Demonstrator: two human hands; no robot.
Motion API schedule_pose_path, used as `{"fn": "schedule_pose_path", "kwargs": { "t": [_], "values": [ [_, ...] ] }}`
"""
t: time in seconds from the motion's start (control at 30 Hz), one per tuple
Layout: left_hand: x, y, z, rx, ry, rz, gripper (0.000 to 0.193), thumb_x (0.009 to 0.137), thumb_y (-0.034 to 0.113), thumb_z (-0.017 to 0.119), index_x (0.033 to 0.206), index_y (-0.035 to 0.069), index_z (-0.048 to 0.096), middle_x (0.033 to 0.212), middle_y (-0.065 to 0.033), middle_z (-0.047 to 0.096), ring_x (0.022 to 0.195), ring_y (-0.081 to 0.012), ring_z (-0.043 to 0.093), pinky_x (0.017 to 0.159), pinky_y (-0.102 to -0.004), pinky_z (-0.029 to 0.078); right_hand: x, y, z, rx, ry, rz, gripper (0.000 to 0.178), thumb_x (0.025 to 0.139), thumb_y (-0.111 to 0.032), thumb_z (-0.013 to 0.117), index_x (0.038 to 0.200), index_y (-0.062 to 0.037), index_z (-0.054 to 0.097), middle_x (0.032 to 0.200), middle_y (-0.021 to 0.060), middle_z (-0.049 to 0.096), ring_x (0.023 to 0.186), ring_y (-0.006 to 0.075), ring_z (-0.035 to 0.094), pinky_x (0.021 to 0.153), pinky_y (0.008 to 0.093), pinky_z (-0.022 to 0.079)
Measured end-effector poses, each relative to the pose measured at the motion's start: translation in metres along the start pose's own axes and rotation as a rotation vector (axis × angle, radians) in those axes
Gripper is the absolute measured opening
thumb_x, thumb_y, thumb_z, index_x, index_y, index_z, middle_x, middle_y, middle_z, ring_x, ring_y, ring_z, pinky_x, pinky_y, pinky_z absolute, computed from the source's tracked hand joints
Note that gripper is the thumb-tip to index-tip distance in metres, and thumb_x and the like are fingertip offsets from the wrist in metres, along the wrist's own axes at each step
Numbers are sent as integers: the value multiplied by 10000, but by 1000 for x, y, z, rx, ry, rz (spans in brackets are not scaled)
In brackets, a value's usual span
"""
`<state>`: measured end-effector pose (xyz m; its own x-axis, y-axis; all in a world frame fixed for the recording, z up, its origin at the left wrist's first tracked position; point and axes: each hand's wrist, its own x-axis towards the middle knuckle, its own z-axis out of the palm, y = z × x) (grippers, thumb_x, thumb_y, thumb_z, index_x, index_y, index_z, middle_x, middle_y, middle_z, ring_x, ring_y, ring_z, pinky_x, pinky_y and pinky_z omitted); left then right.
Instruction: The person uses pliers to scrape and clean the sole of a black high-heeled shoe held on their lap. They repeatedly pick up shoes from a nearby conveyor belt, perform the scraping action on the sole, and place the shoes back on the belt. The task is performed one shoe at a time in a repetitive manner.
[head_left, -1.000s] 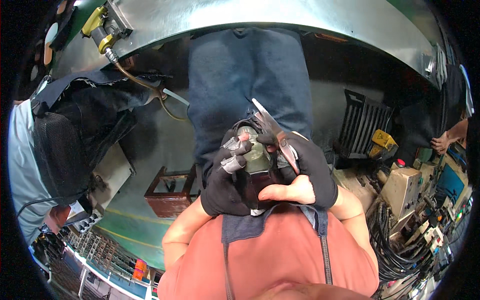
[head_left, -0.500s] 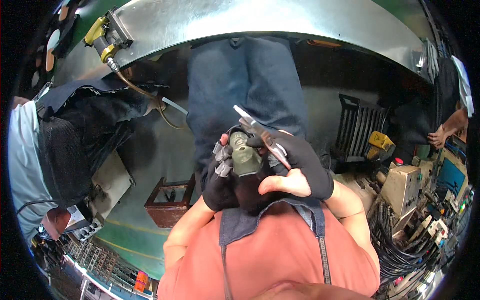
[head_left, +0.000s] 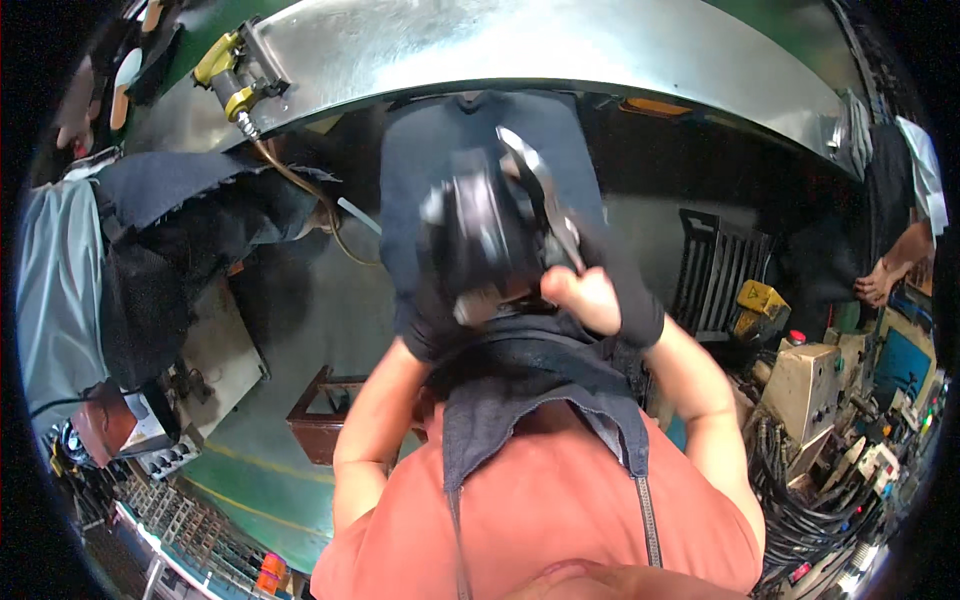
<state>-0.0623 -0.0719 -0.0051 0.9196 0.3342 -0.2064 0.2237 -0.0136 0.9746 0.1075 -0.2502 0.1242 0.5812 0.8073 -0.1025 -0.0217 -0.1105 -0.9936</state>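
Above my lap, both hands wear dark fingerless gloves. My left hand (head_left: 435, 315) is wrapped round the left side of a dark shoe-like piece (head_left: 485, 225), which is smeared by motion. A pale grey stripe shows along it. In my right hand (head_left: 610, 300) is a pair of silver pliers (head_left: 543, 190), one end pointing away from me and the other by my bare thumb. The right fingers are mostly hidden behind the tool and the piece. A dark apron (head_left: 540, 375) lies below my hands.
A metal workbench (head_left: 480, 40) curves across the far side, carrying a yellow air tool (head_left: 232, 85) with a hose. Left, a person in dark clothes (head_left: 160, 270) sits close by. A brown wooden stool (head_left: 325, 420) stands left; a control box (head_left: 800, 375) and cables are at right.
The piece has turned, its olive-green surface giving way to a dark, blurred side. Both hands have moved away from my body, and the pliers have moved forward with the right one.
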Motion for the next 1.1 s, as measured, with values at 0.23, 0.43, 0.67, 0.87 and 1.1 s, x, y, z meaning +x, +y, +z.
{"fn": "schedule_pose_path", "kwargs": {
  "t": [0.23, 0.43, 0.67, 0.87, 1.1],
  "values": [
    [41, 42, 51, 83, 377, -32, 754, 810, 195, 748, 1376, -98, 344, 1336, -259, 497, 1280, -324, 471, 1065, -366, 368, 18, 46, -21, -181, 115, 254, 427, 988, -422, 492, 964, -17, 628, 827, 89, 637, 744, 175, 564, 721, 333, 470],
    [25, 23, 71, 179, 475, 88, 691, 823, 187, 722, 1350, -120, 397, 1387, -248, 464, 1312, -317, 441, 1092, -368, 341, 29, 16, -81, -611, -422, 312, 424, 998, -366, 468, 869, 8, 619, 756, 87, 604, 692, 166, 537, 667, 335, 454],
    [27, 35, 80, 59, 405, 86, 744, 830, 177, 709, 1398, -121, 331, 1423, -243, 431, 1353, -300, 396, 1091, -364, 343, 94, -16, -65, -1120, -830, 69, 459, 939, -367, 474, 724, -11, 667, 694, 217, 632, 671, 399, 645, 644, 466, 523],
    [72, 65, 69, -806, 356, -152, 534, 973, 89, 434, 1462, -34, 257, 1447, -224, 389, 1318, -298, 420, 1079, -365, 357, 81, 26, -90, -1057, -683, -181, 397, 932, -432, 538, 820, -63, 633, 646, 149, 617, 573, 334, 620, 533, 420, 483],
    [95, 50, 67, 477, 355, 161, 673, 920, 171, 509, 1448, -86, 182, 1467, -326, 262, 1385, -436, 263, 1142, -418, 245, 119, -40, -106, -846, -957, 697, 567, 988, -503, 430, 878, 13, 639, 626, 69, 617, 599, 149, 655, 579, 308, 540]
  ]
}}
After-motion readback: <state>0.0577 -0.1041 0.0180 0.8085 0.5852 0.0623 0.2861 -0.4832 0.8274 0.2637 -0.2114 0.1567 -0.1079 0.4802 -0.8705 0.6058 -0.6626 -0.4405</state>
